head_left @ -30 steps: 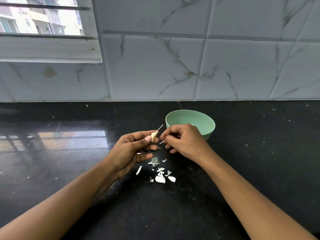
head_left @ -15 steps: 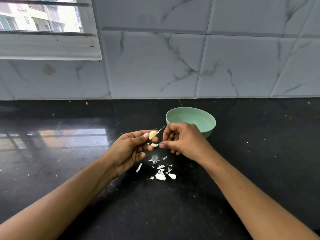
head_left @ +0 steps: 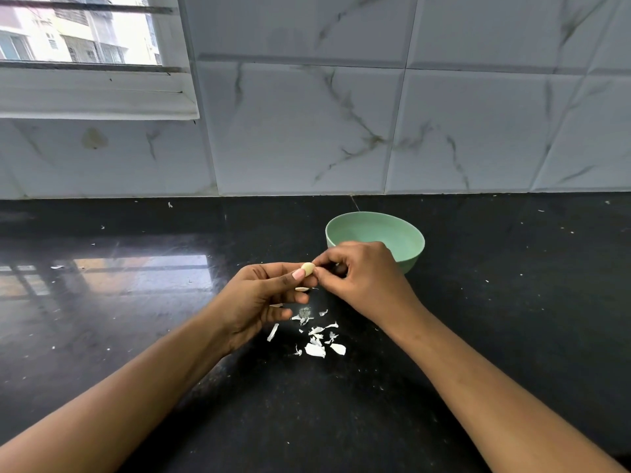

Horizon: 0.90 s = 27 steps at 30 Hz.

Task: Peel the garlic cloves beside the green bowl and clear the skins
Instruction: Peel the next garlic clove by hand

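My left hand (head_left: 263, 298) pinches a pale garlic clove (head_left: 308, 268) between thumb and fingers, held above the black counter. My right hand (head_left: 362, 278) meets it from the right, its fingertips pinching at the clove's tip. A thin sliver of skin (head_left: 305, 288) shows just under the clove by my left fingers. Several white skin scraps (head_left: 316, 339) lie scattered on the counter below both hands. The green bowl (head_left: 382, 230) stands behind my right hand, which covers its near rim.
The dark polished counter (head_left: 136, 336) stretches left and right, dotted with small specks. A marble-tiled wall (head_left: 375, 131) rises behind it, with a window frame (head_left: 95, 93) at the upper left.
The thin tail of skin that stuck up from the clove is gone. My right hand has closed in again on the clove's tip after drawing slightly away.
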Each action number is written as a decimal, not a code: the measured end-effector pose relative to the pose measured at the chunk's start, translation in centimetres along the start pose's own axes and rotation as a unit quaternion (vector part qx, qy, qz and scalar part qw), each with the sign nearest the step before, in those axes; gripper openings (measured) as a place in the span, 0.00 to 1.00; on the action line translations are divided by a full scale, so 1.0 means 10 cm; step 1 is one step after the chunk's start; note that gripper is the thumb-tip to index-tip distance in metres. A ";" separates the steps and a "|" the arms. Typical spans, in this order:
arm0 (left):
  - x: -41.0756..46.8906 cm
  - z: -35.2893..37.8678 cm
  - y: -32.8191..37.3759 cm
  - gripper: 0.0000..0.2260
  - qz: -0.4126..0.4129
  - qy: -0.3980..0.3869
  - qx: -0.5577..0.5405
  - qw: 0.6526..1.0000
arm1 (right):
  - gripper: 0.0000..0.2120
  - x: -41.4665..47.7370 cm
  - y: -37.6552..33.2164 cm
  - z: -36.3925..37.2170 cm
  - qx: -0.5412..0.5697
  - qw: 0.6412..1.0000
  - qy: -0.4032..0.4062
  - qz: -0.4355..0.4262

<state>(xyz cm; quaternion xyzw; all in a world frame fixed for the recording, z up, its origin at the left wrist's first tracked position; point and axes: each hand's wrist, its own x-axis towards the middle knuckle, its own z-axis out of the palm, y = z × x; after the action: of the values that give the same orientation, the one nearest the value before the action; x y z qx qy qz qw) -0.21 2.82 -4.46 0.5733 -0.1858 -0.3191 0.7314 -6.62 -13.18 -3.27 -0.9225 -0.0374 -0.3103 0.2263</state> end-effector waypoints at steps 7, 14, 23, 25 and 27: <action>-0.01 0.03 -0.04 0.13 0.041 0.026 0.081 0.996 | 0.07 -0.03 -0.09 0.06 -0.048 0.999 -0.005 0.004; -0.01 0.06 -0.05 0.13 0.038 0.034 0.071 0.996 | 0.12 -0.03 -0.11 0.04 -0.056 0.998 -0.017 0.004; -0.02 0.07 -0.04 0.11 0.058 0.028 0.050 0.997 | 0.15 -0.04 -0.13 0.11 -0.107 0.991 0.059 -0.047; -0.03 0.07 -0.04 0.12 0.054 0.026 0.047 0.997 | 0.14 -0.04 -0.12 0.11 -0.112 0.990 0.064 -0.059; -0.03 0.06 -0.04 0.12 0.048 0.024 0.044 0.998 | 0.12 -0.03 -0.10 0.11 -0.110 0.990 0.065 -0.064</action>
<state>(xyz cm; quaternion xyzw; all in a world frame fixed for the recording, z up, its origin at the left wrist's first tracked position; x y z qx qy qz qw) -0.90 2.51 -4.70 0.6028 -0.2092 -0.2614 0.7243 -6.45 -11.84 -3.80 -0.9155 -0.0475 -0.3853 0.1055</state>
